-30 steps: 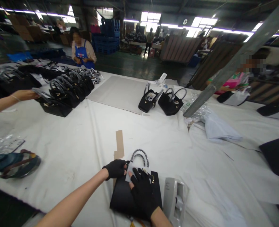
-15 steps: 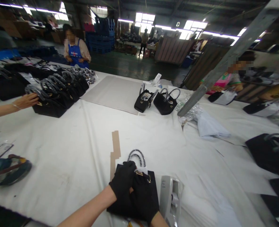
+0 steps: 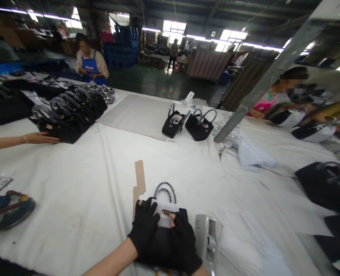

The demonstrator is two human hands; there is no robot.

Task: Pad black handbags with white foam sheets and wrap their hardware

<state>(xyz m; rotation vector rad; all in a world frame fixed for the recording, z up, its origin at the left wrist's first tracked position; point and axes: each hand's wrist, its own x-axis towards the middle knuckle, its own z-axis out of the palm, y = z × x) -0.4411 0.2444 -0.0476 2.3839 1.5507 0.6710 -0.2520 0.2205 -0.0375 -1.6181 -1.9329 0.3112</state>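
A small black handbag (image 3: 163, 241) lies flat on the white table cover (image 3: 80, 180) close to me, its wrapped handles (image 3: 164, 189) pointing away. A white paper piece (image 3: 164, 216) sits at its top by the gold clasp. My left hand (image 3: 146, 229), in a black glove, rests on the bag's left side with its fingers spread. My right hand (image 3: 185, 242), also gloved, lies on the bag's right side, fingertips at the white paper.
A grey tape dispenser (image 3: 207, 239) stands right of the bag, a cardboard strip (image 3: 139, 181) just beyond it. Two black handbags (image 3: 188, 124) sit mid-table, a row of them (image 3: 69, 109) at the left, where another person's hand (image 3: 40, 138) reaches. Other workers stand around the table.
My left hand has slid from over the bag's top to its left side, uncovering the white paper. The other person's hand at the left dropped to the table.
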